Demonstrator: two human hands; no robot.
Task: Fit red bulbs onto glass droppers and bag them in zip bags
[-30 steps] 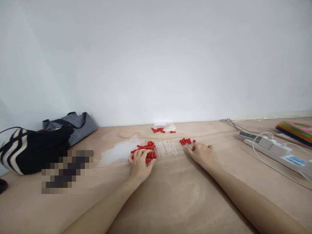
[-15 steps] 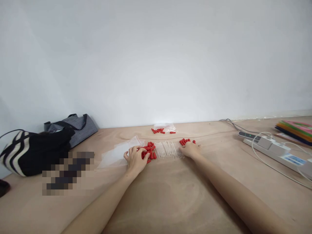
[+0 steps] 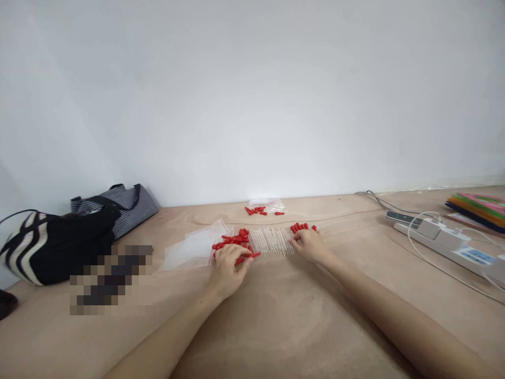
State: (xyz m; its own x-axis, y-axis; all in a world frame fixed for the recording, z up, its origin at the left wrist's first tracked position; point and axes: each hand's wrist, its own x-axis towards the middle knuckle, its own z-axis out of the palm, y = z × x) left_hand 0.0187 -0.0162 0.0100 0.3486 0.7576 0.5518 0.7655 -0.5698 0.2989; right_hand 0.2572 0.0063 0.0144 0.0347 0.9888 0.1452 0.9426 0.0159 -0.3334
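My left hand is closed, with a red rubber dropper bulb pinched at its thumb and fingertips. Behind and beside it lies a loose pile of red bulbs. A row of thin whitish sticks lies side by side between my hands. At the right end of that row, my right hand has its thumb and fingers drawn together; whatever they pinch is too small to make out. Just beyond its fingers sits a short line of red bulbs.
Clear plastic bags lie left of the pile. Further back are a small bag and several red bulbs. Dark bags stand at left. A power strip with cables and coloured sheets are at right.
My left hand has moved nearer, off the red pile, and now has one bulb at its fingertips. My right hand has shifted slightly; its fingertips stay by the sticks' right end.
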